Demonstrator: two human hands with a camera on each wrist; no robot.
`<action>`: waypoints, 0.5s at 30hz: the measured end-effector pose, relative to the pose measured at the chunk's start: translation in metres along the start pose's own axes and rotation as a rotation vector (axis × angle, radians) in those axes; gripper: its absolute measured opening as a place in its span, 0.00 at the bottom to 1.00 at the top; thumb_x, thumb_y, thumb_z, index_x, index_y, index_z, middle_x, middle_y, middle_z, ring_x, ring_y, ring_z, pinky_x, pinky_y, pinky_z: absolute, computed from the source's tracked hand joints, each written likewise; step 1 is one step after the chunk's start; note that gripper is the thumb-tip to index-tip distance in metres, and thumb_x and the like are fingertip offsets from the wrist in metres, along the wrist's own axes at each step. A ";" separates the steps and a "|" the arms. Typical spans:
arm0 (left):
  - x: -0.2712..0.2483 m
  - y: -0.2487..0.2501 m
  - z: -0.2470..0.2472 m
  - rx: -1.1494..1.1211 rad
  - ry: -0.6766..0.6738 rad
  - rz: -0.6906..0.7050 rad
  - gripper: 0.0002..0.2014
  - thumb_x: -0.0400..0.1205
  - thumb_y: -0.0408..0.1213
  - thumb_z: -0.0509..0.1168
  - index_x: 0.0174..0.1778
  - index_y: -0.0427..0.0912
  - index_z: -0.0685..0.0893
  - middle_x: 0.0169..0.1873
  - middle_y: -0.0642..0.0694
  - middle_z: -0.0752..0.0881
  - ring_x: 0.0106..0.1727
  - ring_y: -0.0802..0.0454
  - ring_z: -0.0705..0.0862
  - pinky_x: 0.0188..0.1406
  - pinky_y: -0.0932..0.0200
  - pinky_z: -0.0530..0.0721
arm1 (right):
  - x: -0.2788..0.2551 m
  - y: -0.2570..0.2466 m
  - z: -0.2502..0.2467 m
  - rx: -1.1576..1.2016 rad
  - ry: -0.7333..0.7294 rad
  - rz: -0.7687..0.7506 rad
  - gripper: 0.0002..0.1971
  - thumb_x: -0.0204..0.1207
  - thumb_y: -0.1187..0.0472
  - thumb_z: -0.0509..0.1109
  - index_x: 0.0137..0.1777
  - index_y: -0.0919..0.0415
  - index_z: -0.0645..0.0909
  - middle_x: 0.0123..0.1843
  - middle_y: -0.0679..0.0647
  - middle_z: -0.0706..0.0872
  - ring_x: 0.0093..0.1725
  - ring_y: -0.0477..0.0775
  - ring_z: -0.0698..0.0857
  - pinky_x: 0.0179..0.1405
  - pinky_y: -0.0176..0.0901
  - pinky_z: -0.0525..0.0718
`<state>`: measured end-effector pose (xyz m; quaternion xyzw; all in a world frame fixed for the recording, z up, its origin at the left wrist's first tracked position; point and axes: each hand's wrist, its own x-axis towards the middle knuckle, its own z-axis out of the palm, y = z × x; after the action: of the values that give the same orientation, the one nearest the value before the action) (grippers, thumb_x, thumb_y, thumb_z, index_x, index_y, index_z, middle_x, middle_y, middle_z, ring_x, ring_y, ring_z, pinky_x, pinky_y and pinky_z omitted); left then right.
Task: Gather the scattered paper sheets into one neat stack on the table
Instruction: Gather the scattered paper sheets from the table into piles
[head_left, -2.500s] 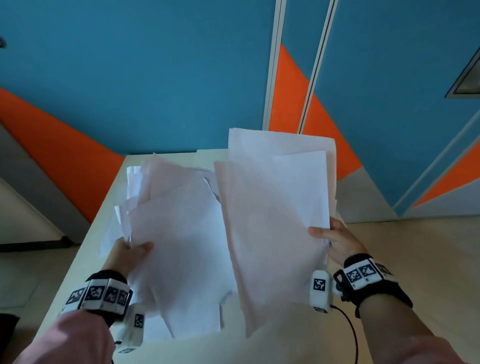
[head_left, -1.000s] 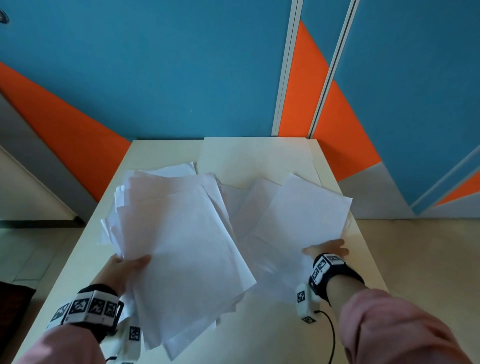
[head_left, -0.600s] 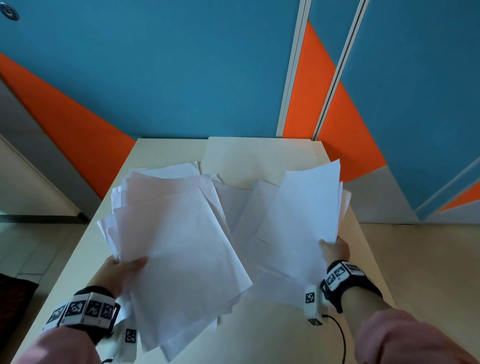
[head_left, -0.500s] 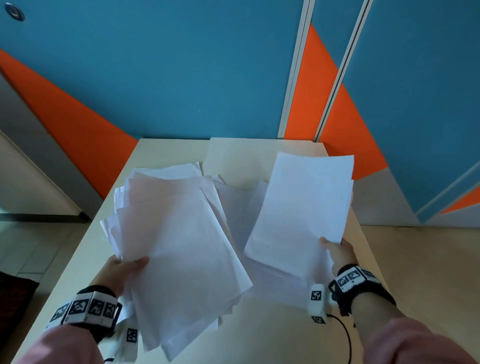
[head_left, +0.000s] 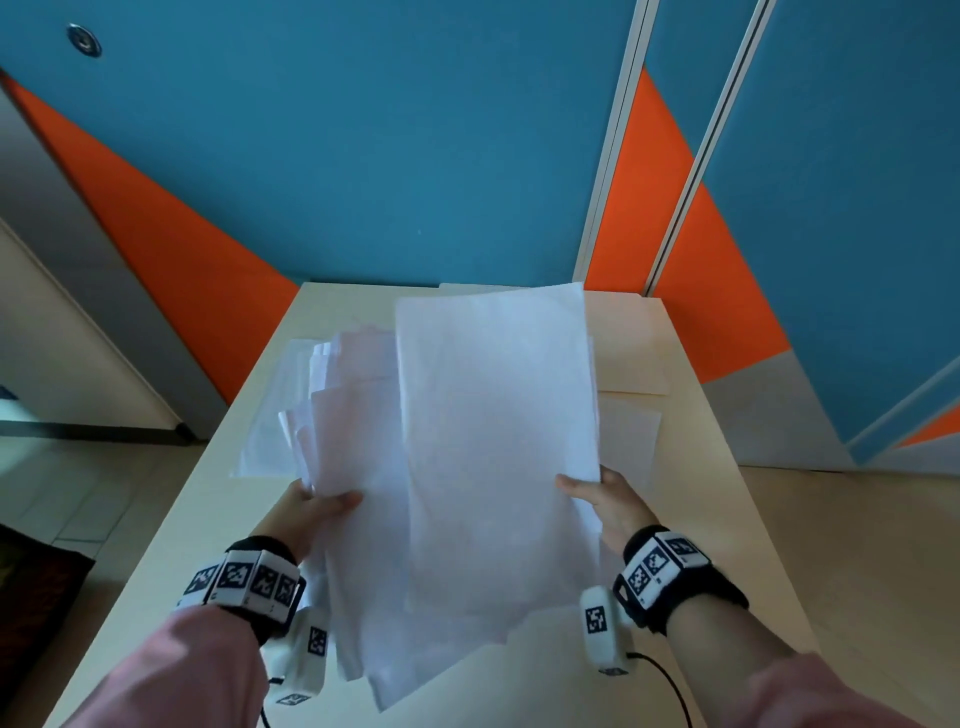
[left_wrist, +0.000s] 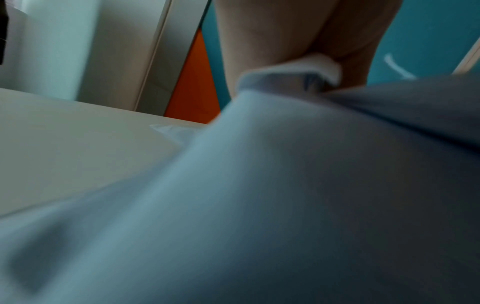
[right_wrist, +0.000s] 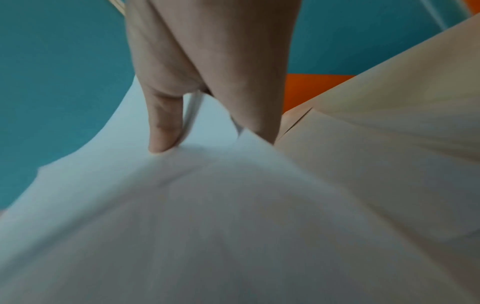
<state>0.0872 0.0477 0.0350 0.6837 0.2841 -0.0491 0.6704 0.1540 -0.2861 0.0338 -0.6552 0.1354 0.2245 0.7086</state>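
My left hand (head_left: 317, 506) grips the near left edge of a loose, fanned pile of white sheets (head_left: 353, 447), lifted above the table (head_left: 727, 519). My right hand (head_left: 597, 493) pinches a few white sheets (head_left: 493, 415) by their right edge, thumb on top, and holds them over the right part of the pile. In the right wrist view the thumb (right_wrist: 163, 123) presses on the sheets (right_wrist: 207, 205). The left wrist view shows my left hand (left_wrist: 298, 41) holding the blurred paper (left_wrist: 285, 185). One more sheet (head_left: 631, 436) lies flat on the table at the right, and another (head_left: 270, 415) at the left.
The beige table stands against a blue and orange wall (head_left: 415, 156). A pale sheet or folder (head_left: 628, 353) lies at the table's far right. Wrist camera cables (head_left: 670, 686) trail off the near edge. Floor drops away on both sides.
My right hand has lifted its sheets off the right of the table and carried them left over the pile in my left hand. The left hand's pile has swung to a more upright line.
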 end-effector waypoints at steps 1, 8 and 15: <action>-0.003 0.003 0.004 -0.018 -0.030 -0.004 0.30 0.57 0.35 0.74 0.55 0.24 0.81 0.39 0.34 0.90 0.43 0.38 0.88 0.47 0.47 0.87 | 0.000 0.000 0.008 -0.006 -0.030 0.016 0.19 0.76 0.71 0.69 0.67 0.70 0.78 0.60 0.63 0.87 0.59 0.63 0.85 0.60 0.52 0.82; -0.015 0.014 0.016 -0.083 -0.161 -0.045 0.43 0.51 0.79 0.66 0.49 0.48 0.86 0.45 0.42 0.91 0.48 0.45 0.90 0.54 0.48 0.84 | -0.004 0.006 0.039 -0.059 -0.186 -0.019 0.25 0.73 0.75 0.70 0.69 0.59 0.74 0.62 0.57 0.86 0.61 0.56 0.85 0.60 0.47 0.83; -0.021 0.008 0.017 -0.075 -0.246 0.011 0.47 0.31 0.53 0.85 0.45 0.30 0.87 0.37 0.35 0.92 0.34 0.43 0.91 0.32 0.56 0.89 | -0.012 0.004 0.036 -0.090 -0.251 0.105 0.42 0.47 0.55 0.89 0.65 0.61 0.79 0.57 0.55 0.88 0.63 0.59 0.84 0.58 0.47 0.84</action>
<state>0.0785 0.0254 0.0505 0.6485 0.1976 -0.1185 0.7255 0.1379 -0.2525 0.0400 -0.6450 0.0697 0.3474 0.6771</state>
